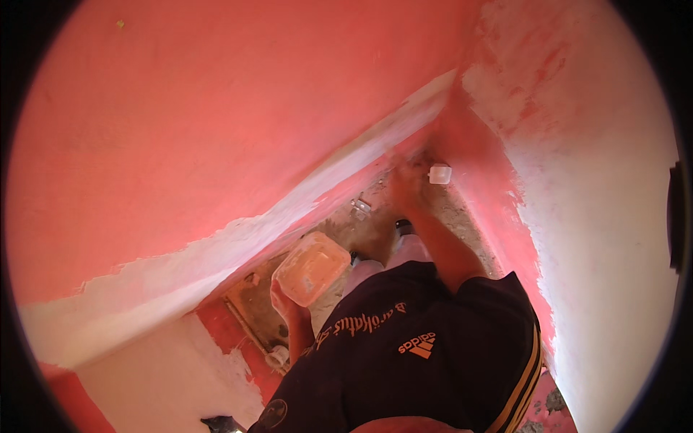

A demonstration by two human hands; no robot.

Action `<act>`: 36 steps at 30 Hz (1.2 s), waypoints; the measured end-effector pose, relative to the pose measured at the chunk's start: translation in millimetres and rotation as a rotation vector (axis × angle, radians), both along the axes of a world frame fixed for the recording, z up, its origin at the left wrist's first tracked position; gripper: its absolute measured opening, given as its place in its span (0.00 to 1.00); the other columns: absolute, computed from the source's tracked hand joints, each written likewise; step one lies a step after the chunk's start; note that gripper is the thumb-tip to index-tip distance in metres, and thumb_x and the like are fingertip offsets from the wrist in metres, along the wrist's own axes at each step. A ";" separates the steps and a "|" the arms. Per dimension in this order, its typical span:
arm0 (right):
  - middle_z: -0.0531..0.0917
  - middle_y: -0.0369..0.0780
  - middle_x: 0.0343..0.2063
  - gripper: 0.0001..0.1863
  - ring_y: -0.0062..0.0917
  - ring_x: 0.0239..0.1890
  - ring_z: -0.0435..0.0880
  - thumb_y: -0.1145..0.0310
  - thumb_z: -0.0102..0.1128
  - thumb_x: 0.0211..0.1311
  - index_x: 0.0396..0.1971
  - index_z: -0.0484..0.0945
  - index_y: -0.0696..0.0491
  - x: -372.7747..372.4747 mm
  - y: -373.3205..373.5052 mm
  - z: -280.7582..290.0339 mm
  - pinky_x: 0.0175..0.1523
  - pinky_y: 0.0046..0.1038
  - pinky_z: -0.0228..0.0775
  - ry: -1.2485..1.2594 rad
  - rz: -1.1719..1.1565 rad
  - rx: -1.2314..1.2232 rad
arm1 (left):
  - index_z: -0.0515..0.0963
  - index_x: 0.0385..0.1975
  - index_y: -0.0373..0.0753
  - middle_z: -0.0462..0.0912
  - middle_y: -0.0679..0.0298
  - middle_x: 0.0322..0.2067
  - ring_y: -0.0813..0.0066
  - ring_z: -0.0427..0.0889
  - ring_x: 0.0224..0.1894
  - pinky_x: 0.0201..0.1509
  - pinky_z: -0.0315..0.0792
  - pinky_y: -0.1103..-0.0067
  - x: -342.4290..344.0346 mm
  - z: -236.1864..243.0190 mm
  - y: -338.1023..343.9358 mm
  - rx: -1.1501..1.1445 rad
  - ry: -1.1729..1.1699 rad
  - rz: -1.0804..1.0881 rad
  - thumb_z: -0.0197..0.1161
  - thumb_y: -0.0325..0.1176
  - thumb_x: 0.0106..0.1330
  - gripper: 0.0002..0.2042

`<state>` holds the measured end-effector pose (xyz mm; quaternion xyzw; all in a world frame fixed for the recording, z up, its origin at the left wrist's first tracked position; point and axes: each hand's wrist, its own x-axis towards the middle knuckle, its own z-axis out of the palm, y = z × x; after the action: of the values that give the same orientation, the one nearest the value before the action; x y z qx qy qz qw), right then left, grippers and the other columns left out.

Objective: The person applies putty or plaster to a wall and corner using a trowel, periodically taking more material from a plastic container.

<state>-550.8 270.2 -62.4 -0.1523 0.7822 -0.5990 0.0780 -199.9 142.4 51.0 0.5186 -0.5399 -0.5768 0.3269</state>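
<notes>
My left hand (290, 302) is closed round the side of a shallow rectangular plastic tub (315, 267). The tub is tilted toward me, and its inside is smeared with a pale pinkish coating. Ahead and to the right, my right hand (406, 191) reaches low toward the wall near the corner. Motion smears its fingers, so whether it holds a tool cannot be made out. Beyond it, the lower part of the red-painted wall (238, 144) carries a whitish band (317, 184) with a ragged edge.
A small white container (439, 173) stands on the dirty floor by the right-hand wall (606, 216), which is partly red and partly white. A small whitish item (361, 208) lies near the wall's foot. At the left are a wooden strip (245, 325) and a pale object (277, 359).
</notes>
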 end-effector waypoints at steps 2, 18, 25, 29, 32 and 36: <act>0.84 0.53 0.41 0.23 0.42 0.47 0.82 0.59 0.47 0.75 0.63 0.73 0.54 -56.3 22.2 -23.8 0.55 0.38 0.72 0.003 -0.310 0.005 | 0.74 0.54 0.33 0.81 0.60 0.48 0.68 0.82 0.49 0.53 0.76 0.74 8.4 -1.2 -6.8 0.028 0.007 0.029 0.47 0.44 0.76 0.20; 0.82 0.47 0.43 0.20 0.36 0.44 0.78 0.59 0.47 0.75 0.52 0.76 0.61 -33.5 -14.6 -31.1 0.52 0.37 0.70 -0.003 -0.435 -0.025 | 0.75 0.53 0.33 0.81 0.61 0.47 0.70 0.82 0.47 0.51 0.77 0.75 91.9 6.7 -74.4 -0.038 -0.114 -0.071 0.46 0.47 0.78 0.22; 0.84 0.51 0.36 0.19 0.43 0.40 0.84 0.62 0.48 0.74 0.53 0.79 0.58 44.9 -92.0 -38.8 0.48 0.39 0.74 0.109 -0.410 0.115 | 0.75 0.51 0.32 0.81 0.61 0.45 0.71 0.82 0.45 0.48 0.78 0.76 137.3 -1.2 -99.9 0.003 -0.110 -0.073 0.44 0.49 0.78 0.24; 0.85 0.49 0.39 0.19 0.42 0.44 0.85 0.71 0.53 0.70 0.59 0.76 0.56 177.3 -139.9 -31.9 0.50 0.38 0.75 0.072 0.024 -0.194 | 0.77 0.50 0.32 0.81 0.60 0.43 0.70 0.82 0.44 0.47 0.78 0.75 155.1 -4.8 -124.9 0.053 -0.074 -0.153 0.44 0.46 0.77 0.22; 0.85 0.49 0.37 0.15 0.39 0.42 0.84 0.68 0.53 0.69 0.51 0.78 0.58 138.6 -110.4 -26.7 0.48 0.37 0.74 -0.006 -0.092 -0.114 | 0.77 0.50 0.32 0.81 0.59 0.44 0.69 0.82 0.44 0.48 0.78 0.75 158.2 -6.5 -137.4 -0.036 -0.190 -0.222 0.45 0.45 0.77 0.21; 0.83 0.49 0.35 0.15 0.35 0.39 0.82 0.64 0.52 0.68 0.40 0.80 0.61 -42.0 -18.8 -13.6 0.45 0.36 0.72 0.022 -0.705 -0.082 | 0.77 0.50 0.32 0.82 0.57 0.46 0.67 0.83 0.47 0.50 0.79 0.73 162.0 -5.9 -136.2 0.035 -0.145 -0.147 0.45 0.44 0.76 0.21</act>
<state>-592.8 251.4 -76.0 0.1178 0.7628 -0.6183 -0.1480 -37.9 6.2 45.1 0.5236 -0.5887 -0.5695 0.2346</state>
